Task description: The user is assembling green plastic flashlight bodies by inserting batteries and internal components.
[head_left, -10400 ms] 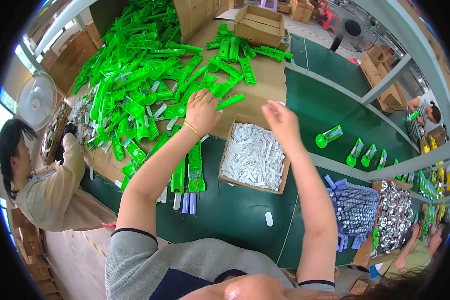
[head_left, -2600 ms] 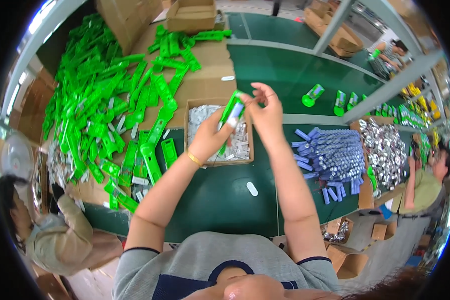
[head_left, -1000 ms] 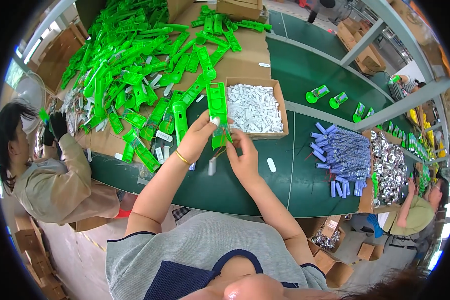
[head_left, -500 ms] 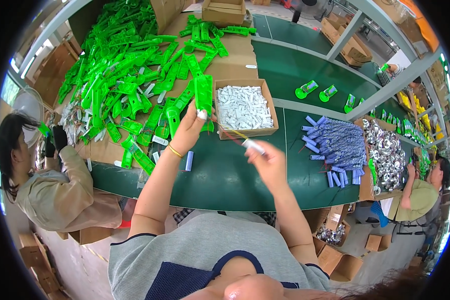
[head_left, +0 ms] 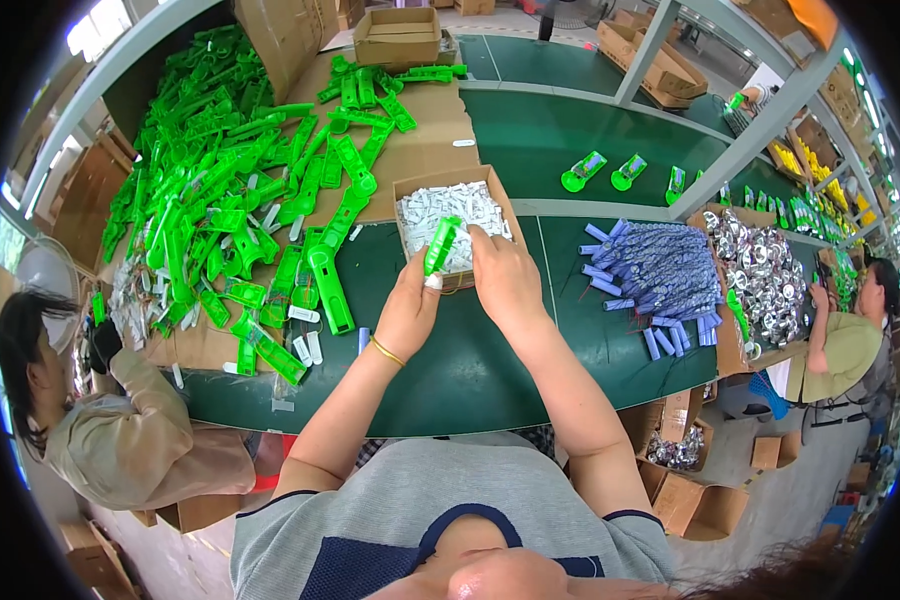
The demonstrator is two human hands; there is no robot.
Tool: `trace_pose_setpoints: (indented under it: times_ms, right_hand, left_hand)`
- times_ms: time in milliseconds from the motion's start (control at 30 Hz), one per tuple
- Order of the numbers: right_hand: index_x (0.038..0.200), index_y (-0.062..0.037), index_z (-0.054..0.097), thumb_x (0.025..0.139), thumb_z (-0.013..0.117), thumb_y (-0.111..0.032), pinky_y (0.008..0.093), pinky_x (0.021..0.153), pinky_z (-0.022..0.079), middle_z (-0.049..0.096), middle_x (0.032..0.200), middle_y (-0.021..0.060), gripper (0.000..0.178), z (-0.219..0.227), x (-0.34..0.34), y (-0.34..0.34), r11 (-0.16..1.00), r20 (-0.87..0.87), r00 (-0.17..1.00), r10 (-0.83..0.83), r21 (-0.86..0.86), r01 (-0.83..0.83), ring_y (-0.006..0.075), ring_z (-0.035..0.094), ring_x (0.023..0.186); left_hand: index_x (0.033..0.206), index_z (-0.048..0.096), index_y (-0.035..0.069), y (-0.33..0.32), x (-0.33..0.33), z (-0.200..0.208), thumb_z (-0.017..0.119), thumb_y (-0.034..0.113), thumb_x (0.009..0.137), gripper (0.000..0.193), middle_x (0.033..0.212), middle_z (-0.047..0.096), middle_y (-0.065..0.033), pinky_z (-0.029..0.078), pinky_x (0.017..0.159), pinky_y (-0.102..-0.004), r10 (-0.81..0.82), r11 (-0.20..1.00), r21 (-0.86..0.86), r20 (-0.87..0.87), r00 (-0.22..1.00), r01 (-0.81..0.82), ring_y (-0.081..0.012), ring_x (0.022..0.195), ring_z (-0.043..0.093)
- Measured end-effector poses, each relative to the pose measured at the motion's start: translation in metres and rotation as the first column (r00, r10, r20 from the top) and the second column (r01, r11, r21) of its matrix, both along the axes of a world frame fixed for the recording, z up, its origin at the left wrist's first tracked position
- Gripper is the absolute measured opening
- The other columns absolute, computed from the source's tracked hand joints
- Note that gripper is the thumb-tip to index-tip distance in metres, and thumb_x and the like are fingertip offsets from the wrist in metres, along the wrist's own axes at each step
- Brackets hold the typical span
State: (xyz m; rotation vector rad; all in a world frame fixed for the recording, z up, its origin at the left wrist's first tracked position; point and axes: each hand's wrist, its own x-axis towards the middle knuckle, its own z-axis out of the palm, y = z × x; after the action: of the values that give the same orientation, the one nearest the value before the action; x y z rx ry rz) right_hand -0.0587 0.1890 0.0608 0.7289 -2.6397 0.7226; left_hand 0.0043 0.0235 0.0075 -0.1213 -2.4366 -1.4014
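My left hand (head_left: 414, 308) grips a green plastic casing (head_left: 441, 248), held tilted over the near side of a small cardboard box (head_left: 511, 216). A white wrap covers the thumb tip. White plastic pieces (head_left: 448, 203) fill that box. Close beside the casing, my right hand (head_left: 507, 282) has its fingers pinched together above the box; what is between them is hidden. A longer green casing (head_left: 327, 285) lies left of my hands. Partly behind my left forearm stands a blue cylinder (head_left: 364, 340), near two loose white pieces (head_left: 315, 347).
Green casings (head_left: 220, 135) are heaped at the left on cardboard. To the right lie wired blue cylinders (head_left: 660, 265), then a box of shiny metal cups (head_left: 765, 280). Green assemblies (head_left: 582, 171) stand on the far green surface. Other people sit left (head_left: 120, 430) and right (head_left: 838, 345).
The casing in my left hand has come down and right, over the box. My right hand has moved up and left beside it; the white wired piece it held is no longer plainly visible.
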Motion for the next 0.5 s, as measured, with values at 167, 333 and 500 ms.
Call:
trace_pose_setpoints:
  times_ms: [167,333,500]
  right_hand:
    - [0.126,0.0010,0.058,0.094,0.056,-0.007,0.0430,0.071,0.053,0.065,0.084,0.0160,0.033,-0.002,-0.012,0.002,0.999,-0.001,0.999,0.051,-0.001,-0.051,0.0337,0.066,0.080]
    - [0.127,-0.0031,0.061,0.095,0.058,-0.008,0.0344,0.075,0.054,0.068,0.096,0.0129,0.032,-0.002,-0.021,0.010,0.855,0.148,0.984,0.097,-0.519,-0.006,0.0266,0.067,0.082]
    - [0.116,0.0000,0.066,0.097,0.056,-0.002,0.0282,0.078,0.054,0.070,0.095,0.0024,0.022,-0.050,-0.023,0.009,0.569,0.424,0.754,0.502,-0.818,0.081,0.0134,0.067,0.092]
  left_hand:
    - [0.143,0.042,0.001,0.015,0.000,0.008,0.048,0.016,0.100,0.045,0.118,0.058,-0.0299,0.051,0.087,-0.0485,0.041,0.985,-0.169,0.058,0.997,-0.031,-0.0461,0.101,0.061]
    - [0.152,0.034,0.006,-0.003,-0.004,0.023,0.040,0.021,0.105,0.050,0.099,0.064,-0.0121,0.052,0.071,-0.0304,-0.328,0.856,0.494,0.291,0.899,0.152,-0.0164,0.078,0.061]
    - [0.161,0.000,0.010,0.001,0.000,0.051,0.032,0.025,0.107,0.065,0.098,0.063,-0.0092,0.049,0.062,-0.0265,-0.531,0.654,0.738,0.291,0.796,0.166,-0.0151,0.078,0.061]
